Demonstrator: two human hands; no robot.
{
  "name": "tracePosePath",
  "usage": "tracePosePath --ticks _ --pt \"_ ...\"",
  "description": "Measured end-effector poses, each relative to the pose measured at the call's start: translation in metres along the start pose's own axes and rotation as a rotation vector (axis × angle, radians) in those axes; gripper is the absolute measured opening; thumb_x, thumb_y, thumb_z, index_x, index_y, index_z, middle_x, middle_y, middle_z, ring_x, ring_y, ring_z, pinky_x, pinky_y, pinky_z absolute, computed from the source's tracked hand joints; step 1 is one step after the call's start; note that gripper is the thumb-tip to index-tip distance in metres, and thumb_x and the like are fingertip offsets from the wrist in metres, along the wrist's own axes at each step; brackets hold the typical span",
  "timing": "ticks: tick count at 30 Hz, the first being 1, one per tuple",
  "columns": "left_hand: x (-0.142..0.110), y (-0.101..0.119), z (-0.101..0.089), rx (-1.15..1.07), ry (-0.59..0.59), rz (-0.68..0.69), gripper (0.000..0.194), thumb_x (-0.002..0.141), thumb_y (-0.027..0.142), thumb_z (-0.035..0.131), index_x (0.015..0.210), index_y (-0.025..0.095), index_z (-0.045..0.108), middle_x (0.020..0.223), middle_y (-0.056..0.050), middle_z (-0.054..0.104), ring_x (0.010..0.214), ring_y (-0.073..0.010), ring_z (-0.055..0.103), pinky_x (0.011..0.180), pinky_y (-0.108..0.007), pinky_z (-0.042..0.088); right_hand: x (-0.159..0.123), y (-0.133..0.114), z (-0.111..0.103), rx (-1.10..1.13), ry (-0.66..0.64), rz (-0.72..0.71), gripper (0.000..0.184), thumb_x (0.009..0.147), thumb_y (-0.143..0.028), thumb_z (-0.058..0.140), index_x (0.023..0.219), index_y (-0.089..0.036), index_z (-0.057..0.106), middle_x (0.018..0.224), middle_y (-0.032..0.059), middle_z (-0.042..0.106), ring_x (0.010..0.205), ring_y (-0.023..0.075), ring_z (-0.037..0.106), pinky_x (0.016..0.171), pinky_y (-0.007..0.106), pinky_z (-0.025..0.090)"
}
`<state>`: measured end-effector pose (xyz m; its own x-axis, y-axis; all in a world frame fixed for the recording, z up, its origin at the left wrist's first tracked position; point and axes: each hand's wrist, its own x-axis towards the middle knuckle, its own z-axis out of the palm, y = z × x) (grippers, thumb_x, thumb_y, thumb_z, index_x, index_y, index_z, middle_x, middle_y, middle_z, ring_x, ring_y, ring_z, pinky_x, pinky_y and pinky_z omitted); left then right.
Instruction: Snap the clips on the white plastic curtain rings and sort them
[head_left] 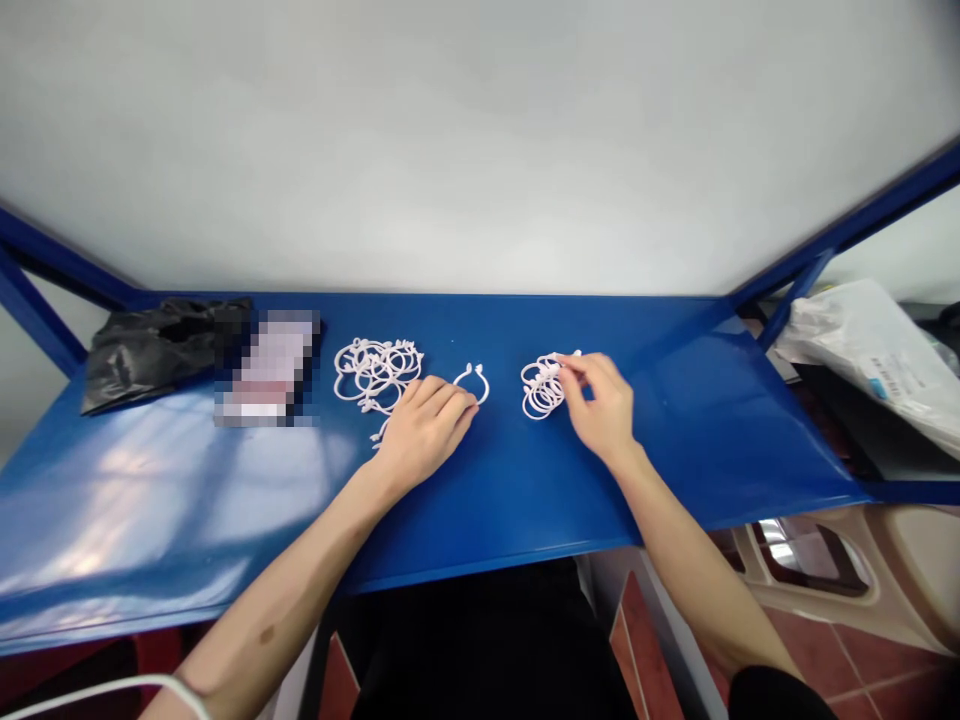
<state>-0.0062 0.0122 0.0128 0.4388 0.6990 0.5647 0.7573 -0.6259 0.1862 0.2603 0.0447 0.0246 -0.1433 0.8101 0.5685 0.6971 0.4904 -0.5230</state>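
Observation:
My left hand [426, 425] is closed, its thumb and fingertips pinching a white open ring with knobbed ends [486, 388]. The ring's gap faces away from me. Just beyond that hand lies a tangled heap of similar white rings [367, 368], partly covered by the fingers. To the right, my right hand [602, 405] pinches a white ring between thumb and forefinger at the edge of a smaller, neater bunch of white rings [541, 390]. The fingers cover part of that held ring. Both hands are low over the blue tabletop [480, 500].
A pixelated phone-like object [271, 365] lies left of the heap, beside a black plastic bag [150, 350]. A whitish wall [480, 150] rises behind the table. Blue frame bars [847, 235] stand at both sides. A clear plastic package [877, 350] sits at far right.

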Motion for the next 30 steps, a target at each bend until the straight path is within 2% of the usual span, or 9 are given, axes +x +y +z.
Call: tracePosePath --ticks 3,5,9,12,15,18,22,25,30 --pt "-0.001 0.008 0.001 -0.043 -0.024 0.082 0.012 0.1 0.021 0.055 0.096 0.022 0.066 0.093 -0.002 0.075 0.085 -0.0187 0.061 0.077 -0.035 0.043 -0.014 -0.028 0.015 0.206 -0.281 -0.095 0.025 0.101 -0.032 0.055 0.122 -0.024 0.067 0.097 0.0042 0.075 0.081 0.0168 0.07 0.078 0.034 0.06" --pt "-0.003 0.011 0.004 -0.051 -0.029 0.148 0.012 0.1 0.021 0.055 0.094 0.021 0.065 0.092 -0.002 0.074 0.084 -0.0179 0.061 0.077 -0.035 0.043 -0.022 -0.038 0.024 0.281 -0.34 -0.095 0.026 0.101 -0.033 0.055 0.124 -0.023 0.063 0.097 0.0036 0.075 0.079 0.0153 0.072 0.074 0.031 0.061" --pt "-0.005 0.015 0.009 -0.056 -0.017 0.214 0.011 0.1 0.017 0.054 0.096 0.021 0.063 0.096 -0.002 0.074 0.085 -0.0179 0.061 0.077 -0.034 0.044 -0.029 -0.043 0.032 0.351 -0.294 -0.024 0.02 0.1 -0.027 0.055 0.118 -0.022 0.06 0.089 0.0014 0.075 0.077 0.0143 0.073 0.071 0.027 0.06" --pt "-0.005 0.016 0.01 -0.098 0.052 0.183 0.005 0.099 0.019 0.058 0.099 0.021 0.062 0.096 -0.003 0.074 0.085 -0.0179 0.063 0.078 -0.034 0.047 -0.029 -0.041 0.033 0.361 -0.245 0.013 0.022 0.099 -0.023 0.055 0.121 -0.022 0.058 0.082 -0.0013 0.073 0.071 0.013 0.072 0.069 0.026 0.059" --pt "-0.006 0.015 0.009 -0.167 0.148 -0.07 0.01 0.099 0.025 0.059 0.106 0.019 0.061 0.097 -0.006 0.073 0.085 -0.0176 0.066 0.077 -0.032 0.051 -0.03 -0.039 0.035 0.354 -0.206 -0.013 0.023 0.098 -0.023 0.055 0.12 -0.023 0.059 0.083 -0.0015 0.073 0.071 0.0125 0.071 0.069 0.025 0.06" --pt "-0.007 0.014 0.009 -0.272 0.082 -0.271 0.017 0.102 0.03 0.054 0.113 0.02 0.063 0.096 -0.005 0.074 0.083 -0.0166 0.07 0.075 -0.029 0.055 -0.032 -0.039 0.039 0.355 -0.202 -0.081 0.023 0.099 -0.022 0.054 0.121 -0.023 0.062 0.087 0.0002 0.075 0.074 0.0135 0.073 0.071 0.026 0.061" --pt "-0.01 0.013 0.008 -0.431 -0.023 -0.273 0.017 0.104 0.027 0.05 0.103 0.022 0.066 0.094 -0.002 0.075 0.084 -0.0151 0.072 0.075 -0.027 0.056 -0.036 -0.04 0.045 0.378 -0.21 -0.218 0.024 0.1 -0.017 0.053 0.121 -0.022 0.063 0.097 0.0039 0.077 0.081 0.0149 0.074 0.075 0.029 0.062" --pt "-0.013 0.013 0.006 -0.424 -0.061 -0.232 0.017 0.103 0.024 0.05 0.097 0.022 0.065 0.086 -0.001 0.074 0.075 -0.0142 0.068 0.07 -0.026 0.054 -0.039 -0.041 0.045 0.382 -0.217 -0.293 0.02 0.101 -0.015 0.052 0.115 -0.02 0.065 0.089 0.0037 0.076 0.077 0.0151 0.072 0.072 0.029 0.062" --pt "-0.016 0.01 0.004 -0.386 -0.069 -0.09 0.015 0.102 0.02 0.051 0.093 0.021 0.063 0.085 -0.002 0.074 0.068 -0.0138 0.063 0.067 -0.028 0.051 -0.04 -0.041 0.041 0.333 -0.366 -0.354 0.022 0.103 -0.015 0.049 0.115 -0.019 0.066 0.092 0.0048 0.076 0.079 0.0163 0.07 0.074 0.031 0.061"
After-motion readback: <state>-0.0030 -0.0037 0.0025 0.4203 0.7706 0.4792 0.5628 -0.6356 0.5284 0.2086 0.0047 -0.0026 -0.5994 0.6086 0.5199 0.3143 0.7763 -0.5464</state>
